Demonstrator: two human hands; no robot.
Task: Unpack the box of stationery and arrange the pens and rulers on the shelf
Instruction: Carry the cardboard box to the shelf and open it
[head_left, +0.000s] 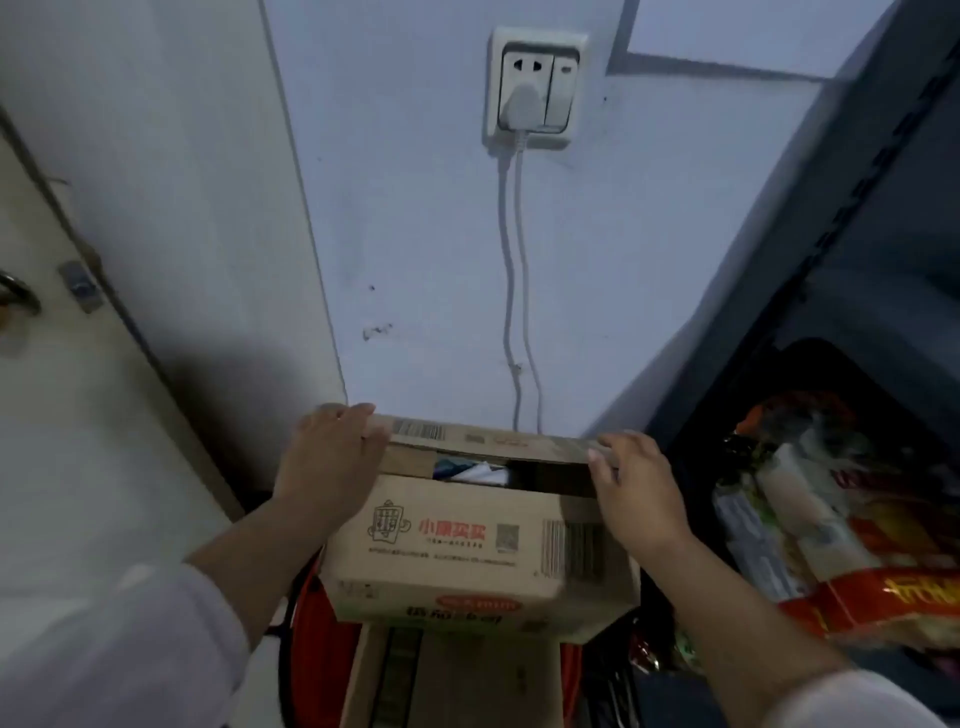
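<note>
Seen from the head camera, the cardboard box (467, 545) stood low against the pale wall (415, 234), between a door (78, 441) on the left and a dark shelf unit (857, 249) on the right. It sat on top of another carton (447, 675), with something red (311, 618) showing beside that. The near flap lay flat, showing red print and barcodes.

The hands were well apart, one at each end of the back flap (493, 439). The left hand (332, 457) was curled over the flap's left corner, and the right hand (636, 488) pinched its right end, thumb under and fingers on top. The flap was raised a little, and through the gap something white and blue (467, 473) showed, too blurred to name. Both arms wore white sleeves (156, 649) pushed back from the wrists.

On the wall above was a socket (535, 88) with a white plug (521, 106) in it, and two cables (514, 270) ran down behind the box. Bright food packets (831, 530) lay on the shelf unit to the right.
</note>
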